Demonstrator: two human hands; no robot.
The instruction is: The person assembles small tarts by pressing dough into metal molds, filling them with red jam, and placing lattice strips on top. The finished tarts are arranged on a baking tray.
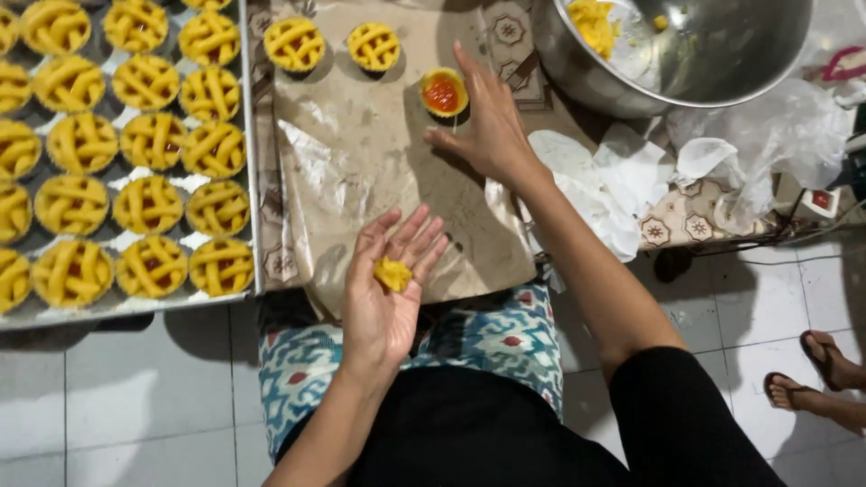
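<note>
My left hand lies palm up over the brown paper sheet, with a small lump of yellow dough resting on its fingers. My right hand reaches forward, fingers spread, just right of a small tart shell filled with red jam; its fingertips are beside the shell, and contact is unclear. Two finished lattice-topped tarts sit on the paper further back.
A metal baking tray on the left holds several lattice tarts. A steel bowl with yellow dough stands at the back right, with crumpled white plastic beside it. Another person's sandalled feet are on the tiled floor at right.
</note>
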